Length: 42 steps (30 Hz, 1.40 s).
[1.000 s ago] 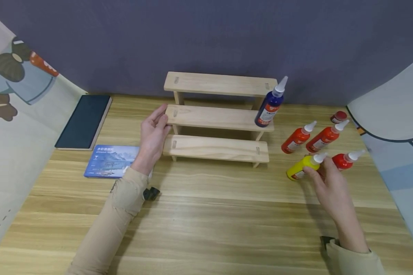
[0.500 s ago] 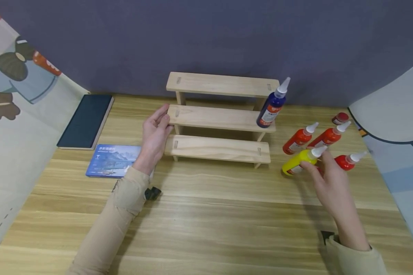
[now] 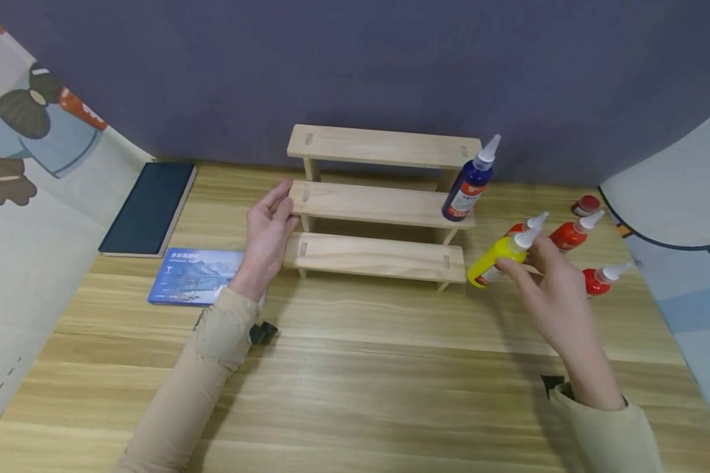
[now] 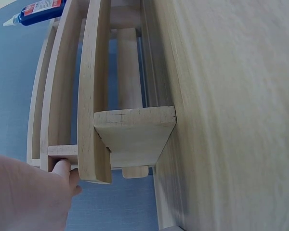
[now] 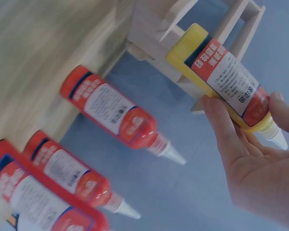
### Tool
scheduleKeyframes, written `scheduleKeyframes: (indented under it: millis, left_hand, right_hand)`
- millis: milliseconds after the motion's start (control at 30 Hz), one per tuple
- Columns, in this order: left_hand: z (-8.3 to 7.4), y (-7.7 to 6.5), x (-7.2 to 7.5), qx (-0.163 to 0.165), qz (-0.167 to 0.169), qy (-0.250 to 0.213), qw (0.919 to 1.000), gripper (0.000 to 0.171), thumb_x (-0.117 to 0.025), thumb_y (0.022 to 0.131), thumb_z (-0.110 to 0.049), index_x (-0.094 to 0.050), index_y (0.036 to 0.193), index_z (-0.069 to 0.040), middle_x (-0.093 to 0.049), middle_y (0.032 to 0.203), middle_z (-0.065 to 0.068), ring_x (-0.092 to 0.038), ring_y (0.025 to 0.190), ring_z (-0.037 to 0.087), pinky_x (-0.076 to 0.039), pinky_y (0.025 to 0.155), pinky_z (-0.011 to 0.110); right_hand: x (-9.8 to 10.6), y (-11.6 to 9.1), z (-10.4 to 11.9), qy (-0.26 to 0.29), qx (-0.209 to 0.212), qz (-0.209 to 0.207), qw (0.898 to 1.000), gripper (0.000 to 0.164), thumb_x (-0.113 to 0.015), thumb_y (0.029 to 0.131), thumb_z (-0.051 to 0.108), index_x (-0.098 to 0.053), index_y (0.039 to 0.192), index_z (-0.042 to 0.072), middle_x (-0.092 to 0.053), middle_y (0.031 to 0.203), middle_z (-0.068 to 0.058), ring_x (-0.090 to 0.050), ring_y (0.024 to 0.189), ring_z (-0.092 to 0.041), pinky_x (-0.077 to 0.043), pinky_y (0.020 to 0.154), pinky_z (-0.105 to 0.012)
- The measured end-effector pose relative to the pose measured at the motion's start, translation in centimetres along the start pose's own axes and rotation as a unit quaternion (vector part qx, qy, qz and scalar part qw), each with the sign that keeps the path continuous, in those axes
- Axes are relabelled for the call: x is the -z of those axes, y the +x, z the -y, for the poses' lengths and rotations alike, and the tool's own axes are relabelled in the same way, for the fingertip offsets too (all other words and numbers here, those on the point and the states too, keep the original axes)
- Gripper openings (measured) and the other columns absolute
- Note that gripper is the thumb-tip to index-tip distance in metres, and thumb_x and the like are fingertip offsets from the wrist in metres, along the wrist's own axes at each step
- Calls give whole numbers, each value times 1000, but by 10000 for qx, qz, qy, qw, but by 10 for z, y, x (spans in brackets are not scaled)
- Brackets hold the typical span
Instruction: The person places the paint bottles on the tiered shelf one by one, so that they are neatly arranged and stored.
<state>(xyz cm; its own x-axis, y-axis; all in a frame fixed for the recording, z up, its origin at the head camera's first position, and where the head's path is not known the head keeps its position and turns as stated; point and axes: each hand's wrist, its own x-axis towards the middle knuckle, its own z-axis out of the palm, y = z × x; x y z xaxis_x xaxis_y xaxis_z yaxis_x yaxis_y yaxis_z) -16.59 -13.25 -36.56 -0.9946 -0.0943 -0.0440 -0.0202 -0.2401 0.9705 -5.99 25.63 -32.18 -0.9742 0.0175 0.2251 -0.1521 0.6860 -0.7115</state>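
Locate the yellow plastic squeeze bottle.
In the head view, the yellow plastic squeeze bottle is just right of the three-tiered wooden shelf, held in the person's right hand.

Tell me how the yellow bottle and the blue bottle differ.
The yellow bottle has a bright yellow body; the blue bottle is dark blue.
The yellow bottle is gripped by the right hand; no hand touches the blue bottle.
The yellow bottle is beside the rack's lower right end; the blue bottle stands on the middle step.
Both have pointed white nozzles and red-and-white labels.
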Motion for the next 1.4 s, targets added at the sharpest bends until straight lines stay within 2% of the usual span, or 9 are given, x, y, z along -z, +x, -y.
scheduleKeyframes:
  millis: [233,433,567,733,967,1300,1400]
  left_hand:
    - [0,0,1,4,14,4,10000,48,-43,116,-5,-39,163,0,-46,158,15,-54,119,13,-52,100,22]
    - [1,0,1,1,27,21,10000,48,-43,116,-5,-39,163,0,-47,156,16,-55,124,14,-52,103,21]
    - [0,0,0,11,9,8,10000,47,-43,116,-5,-40,163,-1,-51,149,14,-56,118,14,-53,98,20]
    - [0,0,0,-11,16,-35,10000,47,-44,116,-5,-41,162,-1,-52,142,13,-57,117,13,-53,96,20]
    - [1,0,1,-36,58,-2,10000,48,-43,116,-5,-39,163,0,-48,155,17,-56,119,14,-53,100,21]
    - [2,-1,2,-59,53,5,10000,48,-44,115,-5,-39,163,0,-46,157,17,-55,121,15,-52,105,23]
    - [2,-1,1,-75,63,-19,10000,48,-44,115,-5,-40,163,0,-45,158,16,-55,117,13,-52,102,22]
  right_hand:
    - [-7,11,15,173,98,40,9998,38,-73,103,5,-59,136,-9,-66,131,-28,-64,122,-50,-45,83,-1]
    - [-16,19,26,155,221,-185,9995,38,-76,101,6,-62,133,-7,-70,126,-26,-70,113,-43,-45,81,1]
    - [-21,23,34,120,275,-272,9992,37,-77,101,9,-64,132,-7,-72,125,-25,-71,109,-40,-44,80,1]
    - [-26,30,44,507,286,-207,9981,39,-76,102,8,-63,136,-6,-69,130,-22,-69,114,-37,-49,85,-3]
    - [-34,38,57,814,329,-104,9961,41,-75,102,7,-62,139,-6,-69,131,-21,-69,116,-35,-53,87,-7]
    - [-48,54,71,975,487,-193,9939,38,-75,103,10,-64,135,-5,-71,125,-16,-70,112,-27,-56,88,-14]
    - [-54,61,77,1085,494,-237,9926,37,-76,103,12,-64,135,-5,-72,126,-14,-70,111,-24,-57,88,-16]
